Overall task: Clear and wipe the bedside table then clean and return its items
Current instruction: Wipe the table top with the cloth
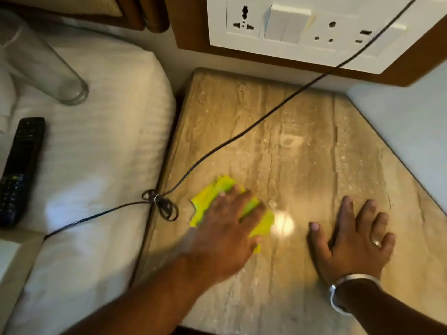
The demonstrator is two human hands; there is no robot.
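The bedside table (302,146) has a beige marble top with nothing standing on it. My left hand (225,235) presses a yellow-green cloth (205,199) flat onto the table's front left part, fingers spread over it. My right hand (353,240) rests flat on the marble to the right, fingers spread and holding nothing. On the white bed (96,146) to the left lie a clear drinking glass (46,66) on its side and a black remote control (19,170).
A black cable (244,134) runs from the upper right across the table's left part to the bed, with a tied bundle (160,205) at the table's edge. A white socket and switch panel (314,27) is on the wall behind. A pale wall bounds the table's right side.
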